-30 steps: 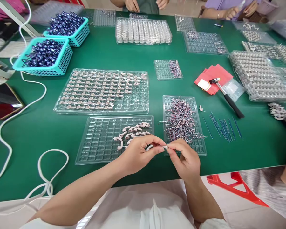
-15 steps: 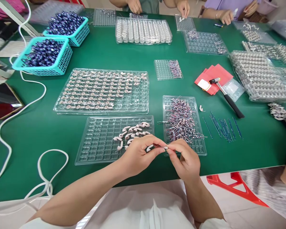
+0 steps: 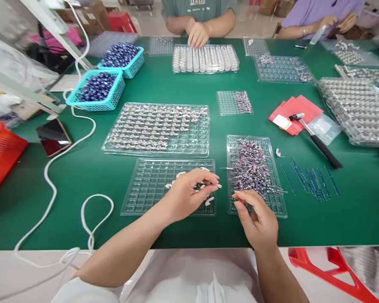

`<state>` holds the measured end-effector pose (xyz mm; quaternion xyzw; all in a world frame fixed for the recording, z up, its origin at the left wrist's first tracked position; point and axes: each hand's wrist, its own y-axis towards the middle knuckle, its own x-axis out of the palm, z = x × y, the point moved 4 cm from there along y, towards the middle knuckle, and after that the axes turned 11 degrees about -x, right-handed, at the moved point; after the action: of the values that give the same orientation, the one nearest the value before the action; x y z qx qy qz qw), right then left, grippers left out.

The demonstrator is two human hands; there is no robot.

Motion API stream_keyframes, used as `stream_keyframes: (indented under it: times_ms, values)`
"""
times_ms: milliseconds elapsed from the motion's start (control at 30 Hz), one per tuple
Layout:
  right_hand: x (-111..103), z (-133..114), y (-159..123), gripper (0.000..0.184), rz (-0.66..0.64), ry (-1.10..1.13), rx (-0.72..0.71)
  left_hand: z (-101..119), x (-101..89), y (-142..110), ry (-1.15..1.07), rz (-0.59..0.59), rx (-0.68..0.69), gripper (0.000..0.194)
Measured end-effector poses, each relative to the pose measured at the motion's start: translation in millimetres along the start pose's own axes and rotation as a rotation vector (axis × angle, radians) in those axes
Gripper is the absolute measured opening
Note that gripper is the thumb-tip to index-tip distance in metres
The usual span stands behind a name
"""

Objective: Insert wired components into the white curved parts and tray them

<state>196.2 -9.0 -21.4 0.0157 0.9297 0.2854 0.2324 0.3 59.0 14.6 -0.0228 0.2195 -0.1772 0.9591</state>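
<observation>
Hands, two and bare, are seen above the near edge of a green table (image 3: pixel 158 89). Between the thumb and fingertips of the left hand (image 3: pixel 185 195), a small white piece (image 3: pixel 219 186) is clamped, held over the near tray (image 3: pixel 148 181), close to its right edge. In that clear tray, curved white pieces (image 3: pixel 209 201) are scattered, partly covered by the hand. The right hand (image 3: pixel 261 221) is held apart from the left, over the near left corner of the parts tray (image 3: pixel 276 185). Its thumb and forefinger are brought close together; whether anything thin is gripped there cannot be told. On the parts tray, a tangled pile of thin-leaded components (image 3: pixel 251 166) is heaped.

Just beyond the near tray, a larger tray (image 3: pixel 189 145) is partly filled with rows of pale round-ended parts. To the right, blue strips (image 3: pixel 314 185) are laid out on the table near one loose white piece (image 3: pixel 278 153). Farther off on the right, a black-handled hammer (image 3: pixel 325 149) is rested partly on red sheets (image 3: pixel 300 110). At far left, dark blue glossy parts (image 3: pixel 97 87) are held in two turquoise baskets (image 3: pixel 115 97). Across the table, a person in a green shirt (image 3: pixel 205 12) and another in purple (image 3: pixel 298 17) are partly shown.
</observation>
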Motion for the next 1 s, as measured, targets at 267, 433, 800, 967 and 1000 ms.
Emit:
stream_keyframes:
  times_ms: [267, 433, 800, 967, 1000]
  values:
    - [1, 0, 2, 0.019, -0.024, -0.065, -0.029, -21, -45.9, 11, 0.463, -0.015, -0.130, 0.015]
    - [-1, 2, 0, 0.015, -0.021, -0.104, -0.023, -24, -51.7, 10, 0.504, -0.017, -0.181, 0.020]
    - [2, 0, 3, 0.015, -0.044, -0.099, -0.078, -69, -130.0, 100, 0.635, 0.411, -0.461, 0.024]
    - [3, 1, 3, 0.017, -0.012, -0.078, -0.088, -84, -126.8, 126, 0.710, 0.391, -0.546, 0.023]
    - [3, 1, 3, 0.017, -0.007, -0.068, -0.091, -85, -126.1, 128, 0.720, 0.396, -0.557, 0.021]
